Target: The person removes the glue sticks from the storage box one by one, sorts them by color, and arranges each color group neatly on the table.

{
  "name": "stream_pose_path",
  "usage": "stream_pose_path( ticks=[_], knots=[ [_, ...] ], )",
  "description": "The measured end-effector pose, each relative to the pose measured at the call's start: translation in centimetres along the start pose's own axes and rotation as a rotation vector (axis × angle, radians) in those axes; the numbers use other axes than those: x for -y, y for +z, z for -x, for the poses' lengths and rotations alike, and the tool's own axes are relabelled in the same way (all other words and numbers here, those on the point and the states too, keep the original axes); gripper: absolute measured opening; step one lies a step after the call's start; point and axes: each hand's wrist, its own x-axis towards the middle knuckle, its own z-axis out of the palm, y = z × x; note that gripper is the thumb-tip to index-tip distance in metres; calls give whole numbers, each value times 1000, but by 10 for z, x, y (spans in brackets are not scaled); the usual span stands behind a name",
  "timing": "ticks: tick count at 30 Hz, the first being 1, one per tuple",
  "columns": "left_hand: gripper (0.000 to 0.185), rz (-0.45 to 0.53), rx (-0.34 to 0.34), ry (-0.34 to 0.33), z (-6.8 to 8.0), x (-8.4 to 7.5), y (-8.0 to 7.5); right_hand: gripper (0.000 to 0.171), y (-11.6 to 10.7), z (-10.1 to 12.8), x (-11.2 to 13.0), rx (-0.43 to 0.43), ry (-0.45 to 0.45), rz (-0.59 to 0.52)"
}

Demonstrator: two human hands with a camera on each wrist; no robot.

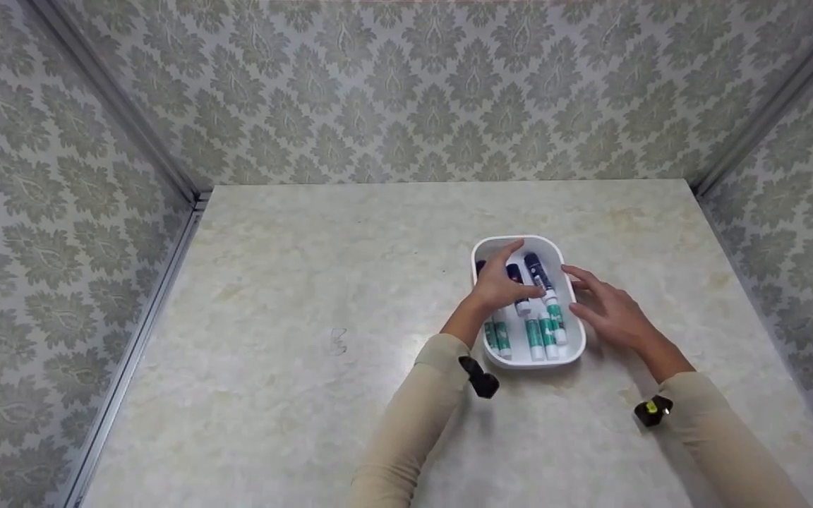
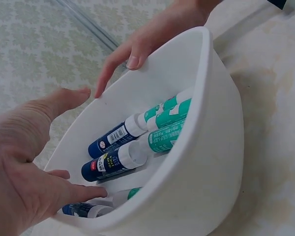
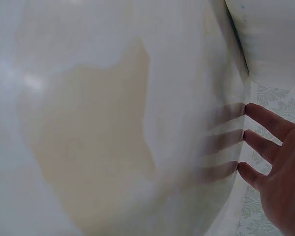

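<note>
The head view looks forward and down from above onto the pale worktop (image 1: 308, 282), far enough to take in both sleeves and the patterned walls. The left wrist view sits very close, looking into the white tray (image 2: 206, 162) that the head view also shows. The right wrist view, closer still, faces the tray's outer wall.

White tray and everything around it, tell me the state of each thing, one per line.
White tray: upright on the table, holding markers.
Markers: lying flat in the tray, capped, side by side.
Left hand: open, fingers spread over the markers inside the tray.
Right hand: open, fingertips at the tray's right wall.
Table: bare marble-look top under the tray.
</note>
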Motion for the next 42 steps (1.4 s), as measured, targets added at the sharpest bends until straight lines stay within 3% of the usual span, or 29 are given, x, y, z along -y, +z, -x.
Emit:
stream_pose_path(
  ticks=[10, 16, 19, 23, 26, 33, 42],
  knots=[
    [101, -95, 18, -1, -15, 8, 12, 69, -2, 1, -3, -18, -18, 6],
    [100, -84, 15, 6, -8, 3, 14, 69, -3, 2, -3, -12, -22, 13],
    [101, -92, 27, 29, -14, 6, 17, 69, -3, 2, -4, -16, -27, 8],
    [100, -161, 23, 75, -35, 22, 26, 69, -3, 2, -3, -16, -20, -4],
    [98, -219, -5, 81, -38, 26, 30, 69, -2, 1, -3, -13, -12, -5],
    [99, -198, -27, 20, -18, 13, 26, 69, 0, 1, -3, -19, -18, -10],
    [100, -231, -61, -19, -14, 8, 26, 69, -1, 1, -1, -14, -27, -12]
  ],
)
